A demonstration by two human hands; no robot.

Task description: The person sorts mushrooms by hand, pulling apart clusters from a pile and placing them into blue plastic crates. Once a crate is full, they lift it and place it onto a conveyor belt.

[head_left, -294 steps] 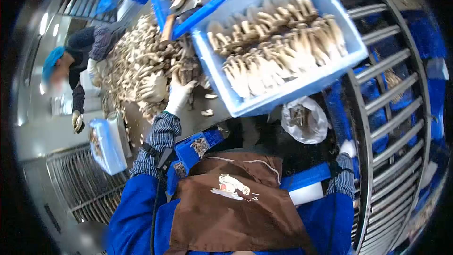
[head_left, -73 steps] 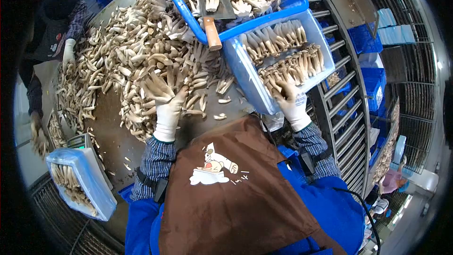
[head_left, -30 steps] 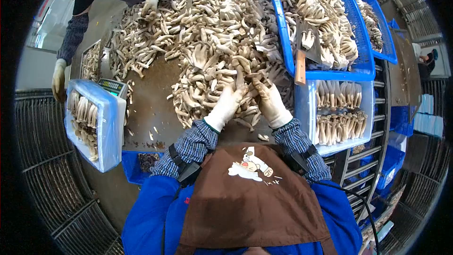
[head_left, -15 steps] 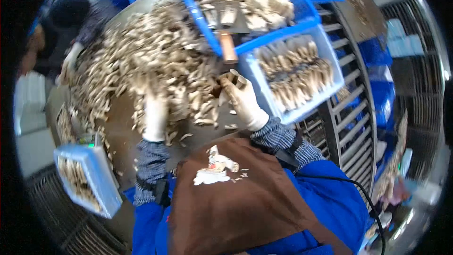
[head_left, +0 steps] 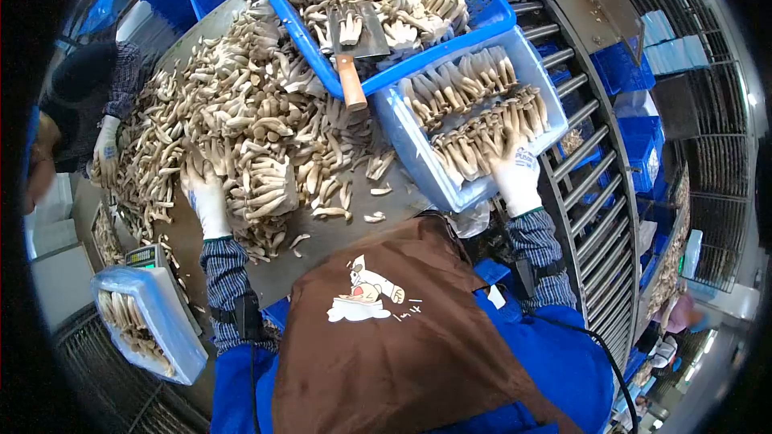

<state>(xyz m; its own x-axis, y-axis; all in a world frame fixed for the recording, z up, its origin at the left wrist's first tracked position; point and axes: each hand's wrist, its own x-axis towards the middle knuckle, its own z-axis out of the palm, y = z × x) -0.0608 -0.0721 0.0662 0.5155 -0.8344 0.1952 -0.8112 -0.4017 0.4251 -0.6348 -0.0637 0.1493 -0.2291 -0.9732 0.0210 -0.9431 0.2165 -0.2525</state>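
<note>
The fingers of the right hand [head_left: 515, 170], in a white glove, lie spread and flat on the nearer of 2 rows of mushrooms [head_left: 482, 133]. They are released, not closed around anything. These mushrooms are packed side by side in a pale blue tray [head_left: 413, 154], which sits tilted at the table's right edge, partly over the roller track [head_left: 599, 193].

The fingertips of the left hand [head_left: 205, 193], also gloved in white, are pushed into the near edge of the big loose pile of mushrooms [head_left: 257, 112]. They are hidden among the stems, so I cannot tell whether they grip any. The pile covers most of the metal table [head_left: 346, 229], and a few stray pieces lie on the bare part between the 2 hands.

Just behind the tray and touching its far rim stands a blue basket [head_left: 450, 42] heaped with more mushrooms. A cleaver [head_left: 351, 44] with a wooden handle lies on top of them, its handle pointing over the rim toward the person.

Both sleeves are checked, above a blue jacket and a brown apron [head_left: 378, 345]. At the table's near left corner a scale [head_left: 141, 257] sits beside a second tray [head_left: 157, 329] wrapped in clear film. Across the pile on the far left, a co-worker's gloved hand [head_left: 104, 149] rests on the mushrooms.
</note>
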